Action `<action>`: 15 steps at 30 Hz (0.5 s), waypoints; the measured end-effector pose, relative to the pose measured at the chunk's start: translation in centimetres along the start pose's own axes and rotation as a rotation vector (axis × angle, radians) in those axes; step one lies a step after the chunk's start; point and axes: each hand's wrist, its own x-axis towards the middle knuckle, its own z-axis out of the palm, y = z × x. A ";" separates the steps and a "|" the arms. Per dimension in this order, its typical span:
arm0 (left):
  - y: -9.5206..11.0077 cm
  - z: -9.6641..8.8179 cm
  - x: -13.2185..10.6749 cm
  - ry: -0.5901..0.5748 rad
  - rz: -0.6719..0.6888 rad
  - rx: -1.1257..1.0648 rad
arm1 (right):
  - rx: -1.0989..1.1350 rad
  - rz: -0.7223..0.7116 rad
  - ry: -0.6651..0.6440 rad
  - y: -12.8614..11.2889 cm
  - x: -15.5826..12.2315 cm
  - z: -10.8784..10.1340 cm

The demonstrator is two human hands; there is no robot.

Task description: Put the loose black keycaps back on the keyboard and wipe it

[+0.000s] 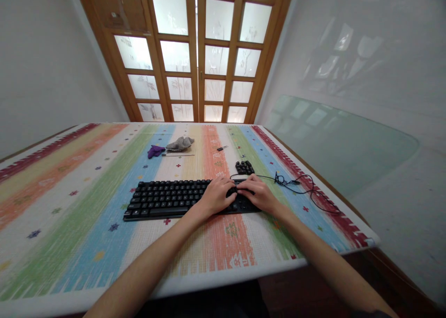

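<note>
A black keyboard (170,198) lies on the striped tablecloth in front of me, its left and middle keys in place. Over its right part, my left hand (218,195) bends its thumb and fingers toward each other in a pinch. My right hand (257,192) meets it there, fingertips pressed together close to the left ones. Something small and dark shows between the fingertips; I cannot make out what it is. Part of the keyboard's right end is bare of keycaps. Just behind it sits a cluster of loose black keycaps (245,167).
A black cable (296,182) trails in loops to the right. Farther back lie a grey cloth (180,144), a purple cloth (155,151), a thin stick-like tool (179,155) and a small dark object with thin prongs (221,148). Walls flank the table (87,216).
</note>
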 end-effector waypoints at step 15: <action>0.0 0.8 0.9 -0.027 -0.040 0.020 | -0.056 -0.065 0.014 -0.2 -0.3 0.2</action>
